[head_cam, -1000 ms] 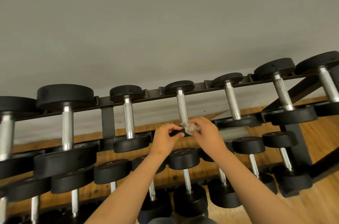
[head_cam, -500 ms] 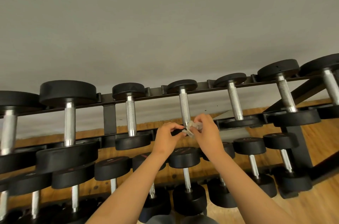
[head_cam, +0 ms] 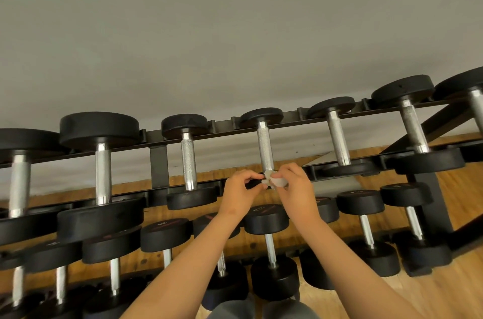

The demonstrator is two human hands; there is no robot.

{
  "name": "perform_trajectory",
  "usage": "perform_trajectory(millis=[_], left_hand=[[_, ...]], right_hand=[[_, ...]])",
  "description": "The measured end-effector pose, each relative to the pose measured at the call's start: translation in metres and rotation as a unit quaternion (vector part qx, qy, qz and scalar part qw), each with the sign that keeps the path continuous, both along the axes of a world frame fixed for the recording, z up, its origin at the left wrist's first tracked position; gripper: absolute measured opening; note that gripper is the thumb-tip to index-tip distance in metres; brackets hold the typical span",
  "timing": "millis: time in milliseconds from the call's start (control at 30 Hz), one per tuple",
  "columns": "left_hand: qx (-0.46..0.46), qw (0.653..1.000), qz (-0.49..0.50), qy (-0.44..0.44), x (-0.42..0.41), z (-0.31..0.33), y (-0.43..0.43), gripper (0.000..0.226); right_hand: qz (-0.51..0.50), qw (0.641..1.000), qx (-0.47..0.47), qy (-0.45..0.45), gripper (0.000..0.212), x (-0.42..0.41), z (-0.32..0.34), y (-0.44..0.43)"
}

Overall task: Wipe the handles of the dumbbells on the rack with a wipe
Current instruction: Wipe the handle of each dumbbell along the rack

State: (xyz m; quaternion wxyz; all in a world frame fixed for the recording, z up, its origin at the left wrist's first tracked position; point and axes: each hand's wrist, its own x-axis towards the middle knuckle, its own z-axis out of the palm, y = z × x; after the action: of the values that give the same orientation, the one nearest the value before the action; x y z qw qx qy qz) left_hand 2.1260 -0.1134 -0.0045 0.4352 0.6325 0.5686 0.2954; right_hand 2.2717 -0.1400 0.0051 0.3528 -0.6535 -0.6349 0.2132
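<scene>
Head view: the white wipe (head_cam: 274, 181) sits at the 6 o'clock end of a top-tier dumbbell handle (head_cam: 265, 147). The left hand (head_cam: 240, 194), at the wipe's 9 o'clock, and the right hand (head_cam: 298, 193), at its 3 o'clock, both pinch the wipe. Judgement: this handle is in progress. The rack (head_cam: 158, 167) holds many more handles, and which of them are done cannot be told.

A: Arms?
B: Both forearms raised forward, converging, wrists near each other.
A: Hands?
B: Left hand (head_cam: 241, 194) and right hand (head_cam: 296, 188) curled, fingertips facing; each pinches the wipe (head_cam: 275, 181), thumb against forefinger.
</scene>
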Motion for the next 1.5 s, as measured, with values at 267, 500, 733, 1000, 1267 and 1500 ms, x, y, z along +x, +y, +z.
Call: perform_trajectory(millis=[267, 500, 733, 1000, 1267, 1500], left_hand=[[-0.01, 1.0, 0.009, 0.006, 0.001, 0.003, 0.0, 0.02], [-0.005, 1.0, 0.003, 0.01, 0.001, 0.004, -0.001, 0.019], [-0.003, 1.0, 0.009, 0.024, 0.002, 0.006, -0.002, 0.019], [0.001, 0.999, 0.016, 0.036, 0.004, 0.009, -0.005, 0.022], [-0.01, 0.999, 0.021, 0.031, 0.004, 0.012, -0.007, 0.022], [-0.01, 0.999, 0.019, 0.033, 0.003, 0.01, -0.007, 0.021]], right_hand=[[-0.02, 0.999, -0.029, 0.013, 0.006, 0.003, 0.0, 0.007], [-0.027, 0.996, -0.054, 0.058, 0.021, 0.001, 0.0, -0.006], [-0.01, 0.997, -0.06, 0.037, 0.008, 0.001, 0.004, -0.002], [-0.048, 0.995, -0.05, 0.069, 0.005, 0.004, -0.004, -0.003], [-0.069, 0.994, -0.042, 0.076, 0.002, 0.019, -0.01, 0.005], [-0.083, 0.989, -0.06, 0.106, 0.005, 0.022, -0.025, -0.006]])
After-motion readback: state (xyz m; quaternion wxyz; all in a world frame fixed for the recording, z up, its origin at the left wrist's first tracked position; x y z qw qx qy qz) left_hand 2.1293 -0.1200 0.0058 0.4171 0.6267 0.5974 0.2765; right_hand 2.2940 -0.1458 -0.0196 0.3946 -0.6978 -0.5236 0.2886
